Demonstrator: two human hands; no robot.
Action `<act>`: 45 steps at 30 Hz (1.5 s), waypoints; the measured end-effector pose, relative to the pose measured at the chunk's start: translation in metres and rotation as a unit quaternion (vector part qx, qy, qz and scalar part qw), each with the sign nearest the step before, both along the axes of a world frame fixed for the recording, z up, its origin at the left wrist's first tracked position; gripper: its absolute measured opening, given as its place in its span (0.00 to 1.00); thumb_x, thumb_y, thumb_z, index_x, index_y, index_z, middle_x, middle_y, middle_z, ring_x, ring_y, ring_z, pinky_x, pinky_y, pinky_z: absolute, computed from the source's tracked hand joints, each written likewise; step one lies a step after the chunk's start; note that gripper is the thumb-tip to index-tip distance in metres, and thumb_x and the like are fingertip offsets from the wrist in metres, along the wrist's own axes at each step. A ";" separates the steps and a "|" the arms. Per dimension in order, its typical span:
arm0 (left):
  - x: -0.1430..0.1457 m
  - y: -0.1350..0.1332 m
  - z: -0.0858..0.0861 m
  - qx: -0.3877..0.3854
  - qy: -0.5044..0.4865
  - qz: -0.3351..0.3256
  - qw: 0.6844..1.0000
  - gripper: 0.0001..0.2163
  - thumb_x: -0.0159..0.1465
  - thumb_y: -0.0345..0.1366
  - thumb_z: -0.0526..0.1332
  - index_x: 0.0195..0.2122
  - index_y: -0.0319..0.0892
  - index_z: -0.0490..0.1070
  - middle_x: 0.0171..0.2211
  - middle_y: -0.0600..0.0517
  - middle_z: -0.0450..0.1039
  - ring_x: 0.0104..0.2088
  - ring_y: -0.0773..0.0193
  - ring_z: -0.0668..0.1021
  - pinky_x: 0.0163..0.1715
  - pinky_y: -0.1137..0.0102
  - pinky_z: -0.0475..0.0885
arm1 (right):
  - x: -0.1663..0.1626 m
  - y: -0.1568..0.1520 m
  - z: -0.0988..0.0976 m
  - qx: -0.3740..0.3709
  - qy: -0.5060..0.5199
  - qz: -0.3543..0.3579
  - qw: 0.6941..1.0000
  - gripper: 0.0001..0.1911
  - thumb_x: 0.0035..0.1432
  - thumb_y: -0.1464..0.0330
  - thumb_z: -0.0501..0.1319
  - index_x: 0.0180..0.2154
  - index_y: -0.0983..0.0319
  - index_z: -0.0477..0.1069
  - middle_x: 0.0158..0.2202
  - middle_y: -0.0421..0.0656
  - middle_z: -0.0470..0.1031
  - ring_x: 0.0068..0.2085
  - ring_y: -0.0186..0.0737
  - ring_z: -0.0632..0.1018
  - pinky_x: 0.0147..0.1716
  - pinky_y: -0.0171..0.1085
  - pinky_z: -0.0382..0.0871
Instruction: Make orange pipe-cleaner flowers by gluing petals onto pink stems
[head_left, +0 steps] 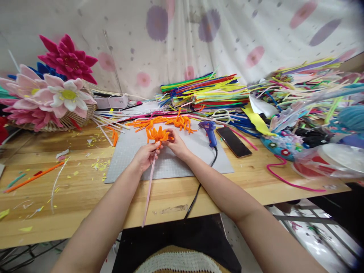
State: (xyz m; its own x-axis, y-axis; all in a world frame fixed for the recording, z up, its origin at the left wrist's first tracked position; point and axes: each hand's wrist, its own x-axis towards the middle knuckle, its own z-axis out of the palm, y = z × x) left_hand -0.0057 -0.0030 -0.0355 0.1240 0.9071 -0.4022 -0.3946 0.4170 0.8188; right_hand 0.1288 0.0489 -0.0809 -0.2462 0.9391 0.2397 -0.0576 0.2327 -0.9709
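At the far left, a magenta artificial lotus (68,60) and a white one with a yellow center (69,94) are displayed in full form; these are judged to be completed pieces. An orange pipe cleaner (35,176) is laid straight on the near left of the wooden table (85,197), among yellow scraps.

Above the gray cutting mat (121,167), the work is held. The stem (149,193) is pinched between thumb and fingers of the left hand (145,156), just below the orange flower head (157,135). Fingers of the right hand (178,145) are curled in at the right side of the head; their exact grip cannot be told.

The assembly is judged to be partly complete: a ring of petals is already gathered at the stem top. Bent orange pieces (182,122) are laid loose at the far edge of the mat, so further petals may be left to be attached. To the right, a blue glue gun (210,133) is rested unheld; markings on its body cannot be read. No brand is shown on the dark-screened smartphone (234,141) beside it. No legible writing is found elsewhere.
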 end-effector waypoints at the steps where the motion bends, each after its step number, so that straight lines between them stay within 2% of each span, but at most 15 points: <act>1: 0.001 0.000 0.000 0.003 -0.002 0.002 1.000 0.03 0.57 0.26 0.59 0.29 0.33 0.71 0.25 0.53 0.69 0.16 0.80 0.66 0.10 0.84 0.59 | 0.000 -0.001 0.001 0.003 0.001 0.004 1.000 0.23 0.44 0.66 0.64 0.43 0.58 0.60 0.42 0.43 0.68 0.47 0.40 0.71 0.45 0.42 0.68; 6: 0.004 -0.001 -0.001 0.017 -0.029 0.035 0.999 0.01 0.55 0.26 0.61 0.27 0.33 0.70 0.23 0.54 0.67 0.16 0.80 0.65 0.09 0.85 0.55 | -0.003 -0.003 0.004 0.019 0.013 0.014 1.000 0.22 0.45 0.67 0.62 0.43 0.57 0.58 0.44 0.42 0.67 0.46 0.39 0.71 0.47 0.42 0.67; 19: 0.003 -0.001 -0.003 0.018 -0.016 0.006 1.000 0.02 0.56 0.27 0.60 0.28 0.33 0.71 0.24 0.53 0.68 0.15 0.81 0.64 0.09 0.84 0.56 | -0.001 0.002 -0.001 -0.014 0.014 -0.006 1.000 0.27 0.39 0.66 0.65 0.42 0.58 0.57 0.43 0.44 0.68 0.46 0.41 0.71 0.42 0.41 0.69; 36: 0.001 -0.001 -0.005 0.027 0.019 -0.008 0.999 0.03 0.54 0.28 0.62 0.28 0.33 0.72 0.23 0.53 0.68 0.16 0.80 0.65 0.10 0.83 0.56 | 0.001 0.000 0.002 -0.012 0.000 -0.001 1.000 0.26 0.40 0.66 0.64 0.42 0.58 0.57 0.43 0.44 0.68 0.47 0.41 0.71 0.43 0.41 0.67; 45: 0.002 -0.002 -0.005 0.032 0.035 -0.007 0.999 0.06 0.50 0.31 0.65 0.28 0.33 0.71 0.23 0.54 0.68 0.16 0.80 0.64 0.11 0.82 0.55 | 0.003 -0.001 0.002 -0.013 -0.015 0.008 1.000 0.25 0.42 0.66 0.64 0.43 0.58 0.58 0.44 0.43 0.68 0.46 0.39 0.71 0.45 0.41 0.66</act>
